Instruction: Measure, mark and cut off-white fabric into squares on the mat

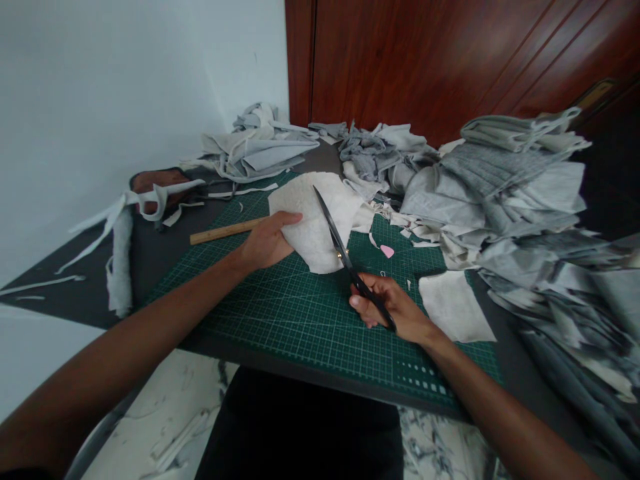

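My left hand (270,238) pinches the left edge of a pale off-white piece of fabric (305,193), thumb on top and fingers underneath. My right hand (383,303) is wrapped round the black handles of a pair of scissors (330,223). Their blades lie across the fabric, pointing up and to the left; whether they cut into it here I cannot tell. Beneath is a green cutting mat (300,320) with a white grid. A wooden ruler (225,231) reaches out from behind my left hand. A squarish fabric piece (457,307) lies right of my right hand.
Heaped grey and off-white cloth (465,180) fills the table's right side, with another pile (255,150) at the back left. A pink chalk-like piece (387,251) and small offcuts lie on the mat. Fabric strips (120,247) and a brown item (160,181) are at the left.
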`<act>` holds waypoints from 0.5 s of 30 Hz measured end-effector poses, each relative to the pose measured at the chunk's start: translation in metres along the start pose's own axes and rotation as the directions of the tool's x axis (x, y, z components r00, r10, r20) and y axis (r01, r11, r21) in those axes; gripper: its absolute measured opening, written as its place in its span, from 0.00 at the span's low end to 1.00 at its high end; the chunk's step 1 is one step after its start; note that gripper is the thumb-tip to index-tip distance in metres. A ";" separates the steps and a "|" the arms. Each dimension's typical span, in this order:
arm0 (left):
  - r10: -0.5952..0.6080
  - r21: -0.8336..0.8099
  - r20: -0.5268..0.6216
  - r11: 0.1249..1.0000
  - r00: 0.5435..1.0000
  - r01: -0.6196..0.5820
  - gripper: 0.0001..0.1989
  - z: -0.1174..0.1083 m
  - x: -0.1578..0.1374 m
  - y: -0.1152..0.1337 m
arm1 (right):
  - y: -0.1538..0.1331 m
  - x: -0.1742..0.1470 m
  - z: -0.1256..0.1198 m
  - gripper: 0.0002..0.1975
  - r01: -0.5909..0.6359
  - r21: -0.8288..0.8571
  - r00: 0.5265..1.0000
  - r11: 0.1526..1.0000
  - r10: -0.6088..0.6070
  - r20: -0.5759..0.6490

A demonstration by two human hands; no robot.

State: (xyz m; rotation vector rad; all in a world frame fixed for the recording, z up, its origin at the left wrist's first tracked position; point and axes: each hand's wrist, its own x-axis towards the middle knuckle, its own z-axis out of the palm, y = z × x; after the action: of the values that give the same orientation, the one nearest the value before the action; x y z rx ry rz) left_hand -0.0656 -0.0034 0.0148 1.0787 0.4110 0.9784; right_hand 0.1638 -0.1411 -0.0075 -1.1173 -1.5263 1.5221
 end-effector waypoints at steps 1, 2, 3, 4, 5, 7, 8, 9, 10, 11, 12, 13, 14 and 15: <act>0.002 -0.003 -0.001 1.000 1.000 -0.002 0.30 0.000 0.000 0.000 | 0.000 0.000 0.000 0.23 0.002 -0.004 1.000 1.000 -0.002 -0.003; 0.005 -0.005 -0.001 1.000 1.000 -0.005 0.31 0.001 0.000 0.000 | -0.001 0.000 0.000 0.23 0.003 -0.009 1.000 1.000 -0.003 -0.005; 0.008 -0.006 -0.001 1.000 1.000 -0.008 0.31 0.001 0.000 0.001 | -0.001 0.001 0.000 0.23 0.004 -0.014 1.000 1.000 -0.004 -0.003; 0.007 -0.006 -0.001 1.000 1.000 -0.007 0.32 0.002 0.000 0.001 | -0.001 0.001 0.000 0.23 0.007 -0.017 1.000 1.000 -0.007 -0.002; 0.004 -0.005 -0.002 1.000 1.000 -0.004 0.32 0.003 -0.001 0.002 | -0.001 0.001 0.001 0.23 0.011 -0.018 1.000 1.000 -0.011 -0.001; -0.010 -0.002 -0.001 1.000 1.000 0.010 0.33 0.005 -0.001 0.003 | 0.000 0.001 0.001 0.22 0.018 -0.016 1.000 1.000 -0.018 0.000; -0.014 -0.002 0.000 1.000 1.000 0.014 0.33 0.006 -0.001 0.004 | 0.000 0.001 0.001 0.22 0.021 -0.015 1.000 1.000 -0.021 -0.002; -0.017 -0.004 0.004 1.000 1.000 0.017 0.33 0.007 -0.002 0.005 | 0.001 0.001 0.002 0.22 0.021 -0.015 1.000 1.000 -0.021 -0.006; -0.015 -0.009 0.008 1.000 1.000 0.015 0.33 0.008 -0.002 0.005 | 0.001 0.001 0.002 0.22 0.021 -0.017 1.000 1.000 -0.021 -0.009; -0.011 -0.014 0.011 1.000 1.000 0.012 0.33 0.008 -0.002 0.006 | 0.001 0.001 0.002 0.22 0.020 -0.022 1.000 1.000 -0.020 -0.012; -0.008 -0.019 0.012 1.000 1.000 0.008 0.33 0.008 -0.001 0.006 | 0.001 0.001 0.002 0.22 0.020 -0.025 1.000 0.999 -0.021 -0.015; -0.007 -0.021 0.010 1.000 1.000 0.007 0.33 0.007 -0.001 0.006 | 0.001 0.001 0.002 0.23 0.020 -0.029 1.000 0.999 -0.021 -0.019; -0.008 -0.021 0.005 1.000 1.000 0.008 0.33 0.006 -0.001 0.005 | 0.000 0.001 0.002 0.23 0.020 -0.032 1.000 0.999 -0.021 -0.023; -0.014 -0.019 -0.004 1.000 1.000 0.014 0.32 0.005 0.000 0.005 | -0.001 0.001 0.002 0.23 0.019 -0.036 0.999 0.999 -0.020 -0.027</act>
State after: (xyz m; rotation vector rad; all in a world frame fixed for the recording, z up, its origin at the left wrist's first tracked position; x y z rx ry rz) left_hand -0.0641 -0.0057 0.0214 1.0561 0.4111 0.9706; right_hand 0.1610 -0.1410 -0.0072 -1.1363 -1.5471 1.4655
